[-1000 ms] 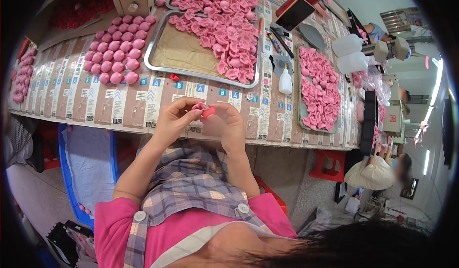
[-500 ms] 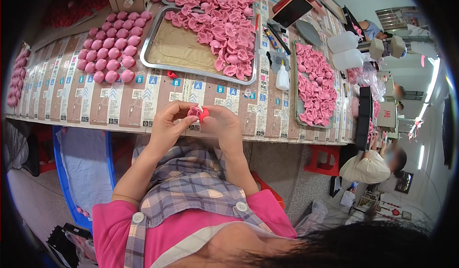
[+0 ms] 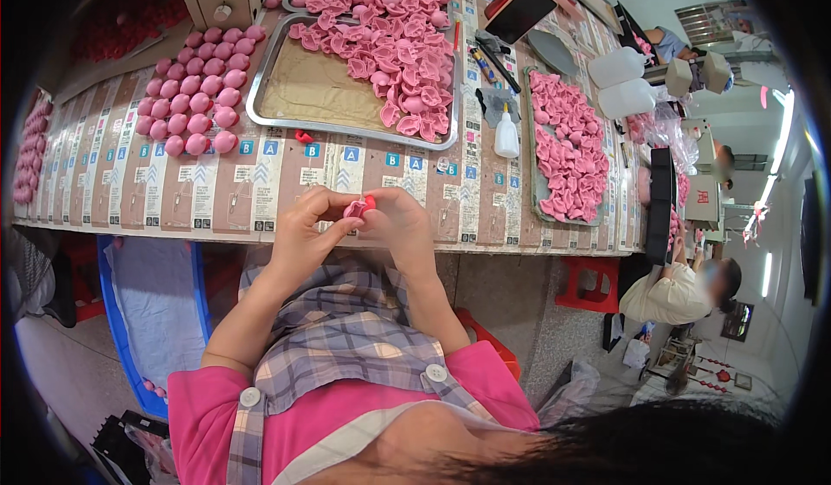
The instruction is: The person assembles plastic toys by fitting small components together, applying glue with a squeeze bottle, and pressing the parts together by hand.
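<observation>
My left hand (image 3: 307, 230) pinches a small pink cupped rubbery piece (image 3: 354, 211) between thumb and fingers, just above the table's near edge. My right hand (image 3: 402, 232) meets it from the other side, fingers closed. A small bright red piece (image 3: 370, 201) shows at the right fingertips, against the pink one; whether it is held or worn on a finger I cannot tell. Beyond my hands stands a metal tray (image 3: 346, 130) partly covered with loose pink cupped pieces (image 3: 407, 61). Rounded pink pieces (image 3: 180, 102) sit in rows at its left.
Another red bit (image 3: 303, 137) lies before the tray. To the right are a white squeeze bottle (image 3: 506, 134), a phone (image 3: 520, 14), pens (image 3: 483, 65) and a second tray (image 3: 591, 219) of pink pieces. A blue-rimmed bin (image 3: 117, 303) stands below left; a person (image 3: 666, 299) works at far right.
The pink piece is turned and more covered by my fingers, with the red piece now nearer its top. My hands stay together in the same place; the view has shifted slightly.
</observation>
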Demonstrator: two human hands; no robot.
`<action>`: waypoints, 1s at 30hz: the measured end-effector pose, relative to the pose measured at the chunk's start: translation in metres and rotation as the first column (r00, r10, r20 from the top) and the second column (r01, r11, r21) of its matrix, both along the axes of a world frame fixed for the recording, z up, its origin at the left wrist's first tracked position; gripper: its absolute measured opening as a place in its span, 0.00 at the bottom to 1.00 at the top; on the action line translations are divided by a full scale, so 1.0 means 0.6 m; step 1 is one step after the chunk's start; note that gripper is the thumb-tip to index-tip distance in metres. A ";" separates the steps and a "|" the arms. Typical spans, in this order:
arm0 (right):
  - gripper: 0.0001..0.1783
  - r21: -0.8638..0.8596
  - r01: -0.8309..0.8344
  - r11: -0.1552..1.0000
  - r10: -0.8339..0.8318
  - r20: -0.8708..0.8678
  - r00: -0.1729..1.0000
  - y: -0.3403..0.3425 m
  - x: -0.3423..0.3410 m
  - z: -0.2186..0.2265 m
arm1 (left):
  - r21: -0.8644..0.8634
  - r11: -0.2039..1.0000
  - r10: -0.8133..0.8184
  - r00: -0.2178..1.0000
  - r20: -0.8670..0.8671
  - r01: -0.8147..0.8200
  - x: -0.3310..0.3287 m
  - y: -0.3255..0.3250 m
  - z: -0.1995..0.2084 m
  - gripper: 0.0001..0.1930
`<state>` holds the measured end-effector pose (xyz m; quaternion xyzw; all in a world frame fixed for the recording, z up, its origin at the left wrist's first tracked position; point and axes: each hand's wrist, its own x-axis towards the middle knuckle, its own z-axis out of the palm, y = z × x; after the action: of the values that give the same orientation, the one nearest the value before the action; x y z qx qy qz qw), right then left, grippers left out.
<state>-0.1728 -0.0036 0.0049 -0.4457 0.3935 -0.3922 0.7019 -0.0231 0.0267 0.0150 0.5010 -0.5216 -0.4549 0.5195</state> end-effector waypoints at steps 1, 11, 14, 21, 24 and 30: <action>0.12 -0.002 0.008 1.000 -0.008 -0.030 1.000 -0.001 -0.002 -0.003 | -0.021 1.000 0.011 0.996 0.085 -0.009 -0.002 -0.001 0.003 0.11; 0.09 -0.013 0.199 0.980 -0.196 0.102 0.975 0.006 0.003 -0.026 | -0.169 0.986 0.025 0.979 0.203 0.010 -0.022 -0.007 -0.011 0.21; 0.11 0.029 0.094 0.995 -0.095 0.026 0.995 0.001 0.001 -0.009 | -0.153 0.986 -0.026 0.962 0.273 0.070 -0.014 -0.006 -0.038 0.25; 0.14 -0.838 0.089 0.538 -0.836 -0.518 0.178 -0.203 -0.199 0.007 | 0.146 0.981 -0.021 0.810 -0.586 0.131 0.008 -0.013 -0.041 0.22; 0.20 -0.682 -0.090 0.726 -0.687 -0.716 -0.122 -0.247 -0.235 -0.026 | 0.157 0.977 -0.006 0.749 -0.663 0.146 0.007 -0.011 -0.041 0.24; 0.26 -0.534 0.027 0.845 -0.532 -0.845 -0.062 -0.251 -0.208 -0.030 | 0.211 0.965 0.025 0.738 -0.674 0.159 0.009 0.000 -0.031 0.27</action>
<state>-0.2974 -0.1543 -0.0131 -0.6119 0.7724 -0.1680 0.0257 -0.0175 0.0266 -0.0034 0.3467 -0.2545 -0.6861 0.5868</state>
